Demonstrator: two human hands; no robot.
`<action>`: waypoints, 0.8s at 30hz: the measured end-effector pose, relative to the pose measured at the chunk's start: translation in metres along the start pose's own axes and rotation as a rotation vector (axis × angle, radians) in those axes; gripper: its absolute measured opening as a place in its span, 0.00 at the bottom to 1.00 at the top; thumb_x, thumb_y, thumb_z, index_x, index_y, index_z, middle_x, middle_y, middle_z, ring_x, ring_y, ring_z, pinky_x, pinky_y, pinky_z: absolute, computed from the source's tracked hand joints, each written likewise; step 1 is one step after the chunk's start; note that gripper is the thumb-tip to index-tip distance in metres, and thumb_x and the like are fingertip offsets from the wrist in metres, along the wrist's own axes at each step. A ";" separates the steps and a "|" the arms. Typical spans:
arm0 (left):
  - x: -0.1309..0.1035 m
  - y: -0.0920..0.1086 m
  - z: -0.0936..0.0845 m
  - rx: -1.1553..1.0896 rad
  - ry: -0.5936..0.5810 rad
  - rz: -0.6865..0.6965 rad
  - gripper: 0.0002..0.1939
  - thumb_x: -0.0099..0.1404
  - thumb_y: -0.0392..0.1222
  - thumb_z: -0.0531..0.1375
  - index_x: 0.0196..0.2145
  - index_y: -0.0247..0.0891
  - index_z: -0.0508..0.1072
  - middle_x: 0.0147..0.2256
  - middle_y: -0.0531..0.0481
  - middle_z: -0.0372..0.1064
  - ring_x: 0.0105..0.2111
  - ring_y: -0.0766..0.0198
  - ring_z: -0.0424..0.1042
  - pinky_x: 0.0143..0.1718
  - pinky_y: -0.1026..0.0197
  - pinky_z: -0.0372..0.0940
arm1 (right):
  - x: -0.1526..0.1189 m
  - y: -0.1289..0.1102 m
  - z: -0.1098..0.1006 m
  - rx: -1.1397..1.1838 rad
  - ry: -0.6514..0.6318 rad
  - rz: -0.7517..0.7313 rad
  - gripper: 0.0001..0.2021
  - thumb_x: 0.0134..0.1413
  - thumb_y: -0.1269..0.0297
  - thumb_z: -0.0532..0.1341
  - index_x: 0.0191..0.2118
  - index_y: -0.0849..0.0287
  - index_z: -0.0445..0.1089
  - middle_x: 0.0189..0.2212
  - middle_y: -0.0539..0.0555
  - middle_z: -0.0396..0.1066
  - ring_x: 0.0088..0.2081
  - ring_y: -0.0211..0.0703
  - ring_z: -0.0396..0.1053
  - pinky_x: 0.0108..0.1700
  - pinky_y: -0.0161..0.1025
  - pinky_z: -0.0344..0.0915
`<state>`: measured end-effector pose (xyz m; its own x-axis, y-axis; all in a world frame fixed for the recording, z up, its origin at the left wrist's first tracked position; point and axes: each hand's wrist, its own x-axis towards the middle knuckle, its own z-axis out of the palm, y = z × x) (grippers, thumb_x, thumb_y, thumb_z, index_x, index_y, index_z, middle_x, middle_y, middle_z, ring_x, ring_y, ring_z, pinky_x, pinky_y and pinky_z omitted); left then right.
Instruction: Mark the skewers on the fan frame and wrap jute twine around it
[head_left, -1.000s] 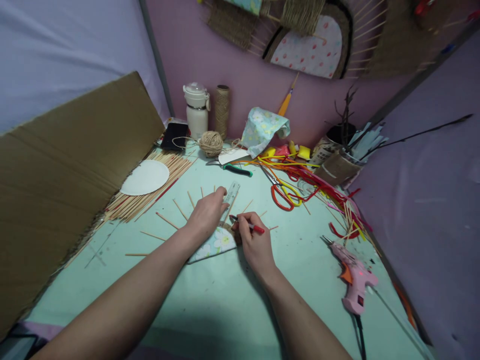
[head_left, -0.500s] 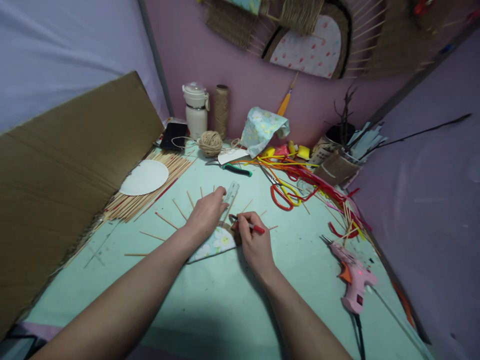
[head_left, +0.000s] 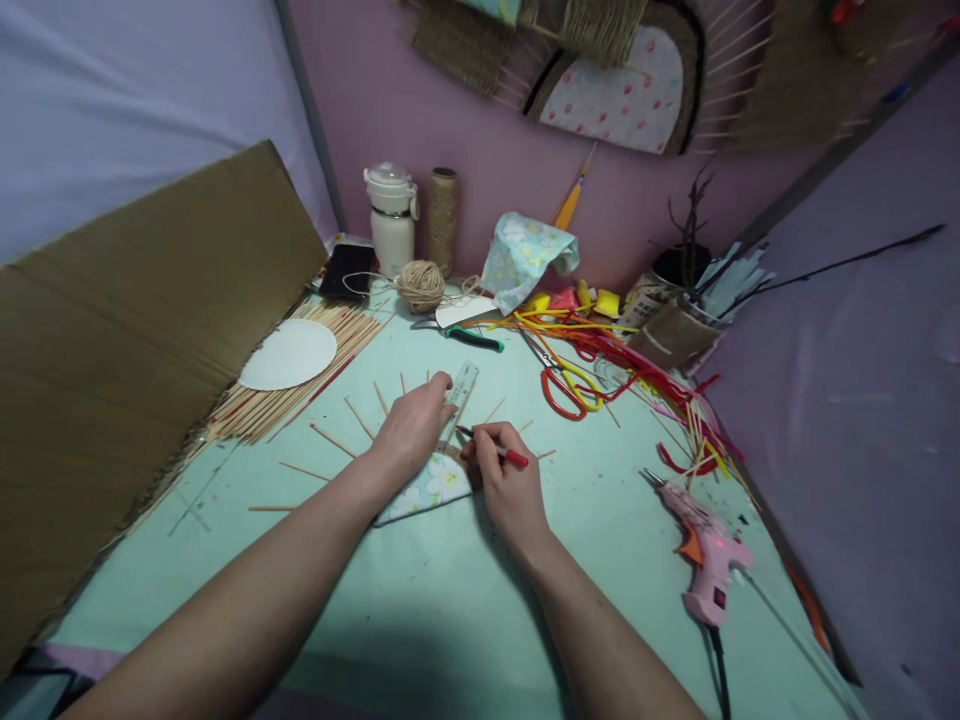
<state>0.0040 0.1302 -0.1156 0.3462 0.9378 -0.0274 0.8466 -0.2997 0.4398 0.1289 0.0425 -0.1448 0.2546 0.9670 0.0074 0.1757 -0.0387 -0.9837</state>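
A half-round piece covered in flowered fabric (head_left: 442, 483) lies on the table, with thin wooden sticks (head_left: 332, 440) fanning out from its curved edge. My left hand (head_left: 414, 425) grips a clear ruler (head_left: 466, 383) and lays it along one of the sticks. In my right hand (head_left: 514, 490) is a red pen (head_left: 510, 456), pinched like a writing tool, its tip close to the stick beside the ruler. Part of the fabric piece and some stick ends are hidden under my hands.
Scissors (head_left: 564, 392) and green-handled pliers (head_left: 474, 340) lie beyond my hands. At right rests a pink glue gun (head_left: 709, 560) with its cord. Loose sticks and a white oval (head_left: 290, 355) are beside the cardboard panel (head_left: 150, 300) at left. A twine ball (head_left: 421, 287) sits at the back.
The pen tip has shifted very slightly to the left near the ruler. Both hands otherwise keep their places.
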 end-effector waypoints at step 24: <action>0.011 -0.017 -0.027 -1.127 0.846 -0.074 0.07 0.61 0.39 0.60 0.35 0.39 0.63 0.24 0.58 0.61 0.20 0.74 0.62 0.22 0.70 0.58 | -0.004 -0.010 -0.009 0.033 0.226 -0.164 0.12 0.64 0.57 0.51 0.49 0.55 0.64 0.27 0.47 0.65 0.27 0.37 0.65 0.32 0.36 0.63</action>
<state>-0.0175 0.1498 -0.0995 -0.3688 0.8862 0.2804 -0.0607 -0.3240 0.9441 0.1349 0.0368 -0.1330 0.4315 0.8790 0.2031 0.2020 0.1252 -0.9713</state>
